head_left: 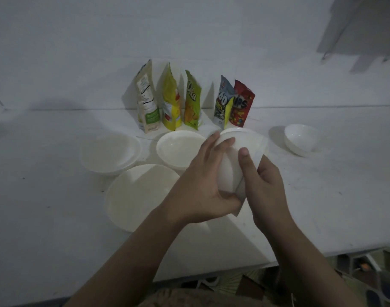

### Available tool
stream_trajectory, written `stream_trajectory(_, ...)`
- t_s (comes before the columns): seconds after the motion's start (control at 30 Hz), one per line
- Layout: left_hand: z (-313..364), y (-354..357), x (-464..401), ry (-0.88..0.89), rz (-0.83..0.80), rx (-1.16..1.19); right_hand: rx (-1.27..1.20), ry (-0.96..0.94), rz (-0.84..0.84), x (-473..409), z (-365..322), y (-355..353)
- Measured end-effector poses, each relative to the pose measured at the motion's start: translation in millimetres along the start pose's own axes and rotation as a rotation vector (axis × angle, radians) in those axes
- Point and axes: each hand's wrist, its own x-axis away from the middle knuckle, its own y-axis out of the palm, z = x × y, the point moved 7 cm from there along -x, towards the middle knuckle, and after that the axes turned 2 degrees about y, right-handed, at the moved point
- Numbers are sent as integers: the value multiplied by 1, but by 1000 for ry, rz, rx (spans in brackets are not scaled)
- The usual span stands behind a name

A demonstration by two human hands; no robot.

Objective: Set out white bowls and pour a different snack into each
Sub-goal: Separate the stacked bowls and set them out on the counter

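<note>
**Tilted bowl held in both hands, mouth facing away**

Held above the surface [56, 207] between both hands: one white bowl [238, 151], tipped on its side. Rim pointing up and away toward the snack packets, rounded underside turned back toward the body. Axis through the mouth running roughly front to back, sloping upward at the far end.

Left hand [200, 185] wrapped around the bowl's left flank and base, fingers [225, 144] curled over the wall near the rim, closed firmly on it. Right hand [264, 185] pressed against the right flank, thumb lying up the wall, closed on the same bowl with what looks like a sheet of white paper or tissue [239, 209] trapped between palm and bowl; possibly wiping, cannot tell for sure.

Already set down and empty: a large bowl [132, 196] nearest the body, two mid-sized bowls [110, 154] [178, 149] behind it, and a small bowl [300, 140] well apart to the right, itself lying tilted. Five packets standing in a row at the back: a pale one [146, 103], a yellow one [170, 100], a green one [191, 103], a grey-blue one [223, 103] and a red one [241, 105], all apparently unopened.

Likely next: rolling the held bowl upright and lowering it into the bare gap between the middle bowl and the small right-hand one. Right hand nearer that gap. No pouring begun.
</note>
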Motion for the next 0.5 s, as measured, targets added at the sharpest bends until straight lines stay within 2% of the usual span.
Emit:
stream_trajectory(0.17, 19, 31, -21, -35, 78, -80, 2, 69, -64, -15, 14, -41)
stream_trajectory(0.5, 42, 88, -27, -44, 300, -68, 135, 68, -197, -32, 32, -99)
